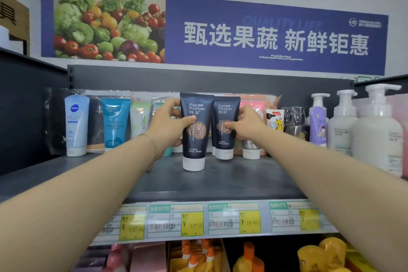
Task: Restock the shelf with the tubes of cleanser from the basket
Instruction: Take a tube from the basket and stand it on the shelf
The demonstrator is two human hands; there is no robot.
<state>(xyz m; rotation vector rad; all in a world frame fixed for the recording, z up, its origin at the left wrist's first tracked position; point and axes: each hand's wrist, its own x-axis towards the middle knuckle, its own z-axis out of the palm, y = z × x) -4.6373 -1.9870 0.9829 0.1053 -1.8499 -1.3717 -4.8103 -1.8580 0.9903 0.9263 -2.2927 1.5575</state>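
Two dark navy cleanser tubes with white caps stand cap-down on the grey shelf (220, 181). The nearer, larger-looking tube (194, 137) is gripped by my left hand (170, 123), thumb across its front. Just behind and to its right stands the second tube (226, 126), which my right hand (247, 125) holds from the right side, thumb on its label. Both caps rest on or just above the shelf surface. The basket is out of view.
Other tubes line the back of the shelf, among them a pale blue Nivea tube (76, 126) and a teal tube (116, 123). White pump bottles (375, 134) stand at the right. Price tags (192, 223) run along the shelf's front edge, with orange-capped pouches below.
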